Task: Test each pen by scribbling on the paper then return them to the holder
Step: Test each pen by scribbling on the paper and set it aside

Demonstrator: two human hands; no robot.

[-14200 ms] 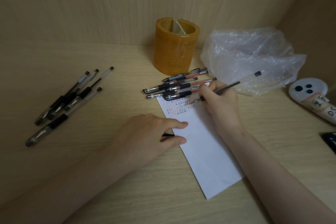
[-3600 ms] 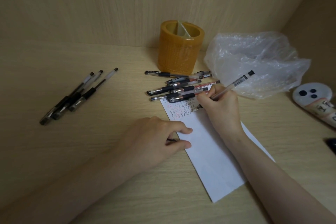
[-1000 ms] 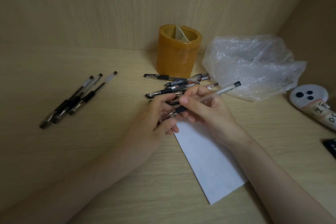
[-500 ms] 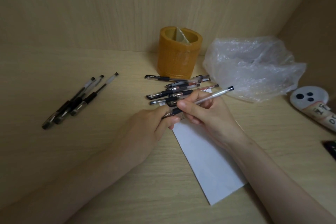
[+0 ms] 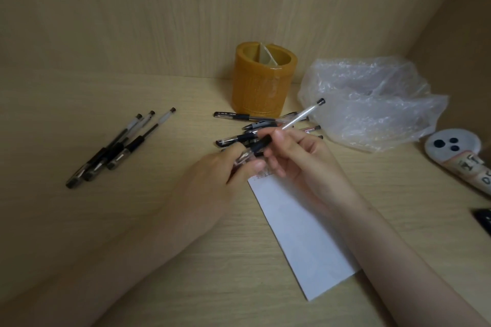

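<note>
— Surfaces?
— Pale wood-grain counter (image 5: 111,220), matching panelled walls. Crinkled clear plastic bag (image 5: 372,103); flat white paper (image 5: 300,231); amber cylindrical holder (image 5: 263,79), upright at the back.
— Hands?
— My right hand (image 5: 305,162) pinches a slim clear pen (image 5: 300,117); my left hand (image 5: 212,180) pinches its cap (image 5: 243,158).

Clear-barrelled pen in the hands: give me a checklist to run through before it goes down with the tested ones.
1. Clear-barrelled pen gripped by right hand: ok.
2. Cap seated by left hand: cannot tell, fingers hide it.
3. Amber cylindrical holder upright, open: ok.
4. Tested pile of black-grip pens has room beside it: ok.
5. Three untested pens within left reach: ok.
6. White paper strip pinned down: not ok, neither hand rests on it.
</note>
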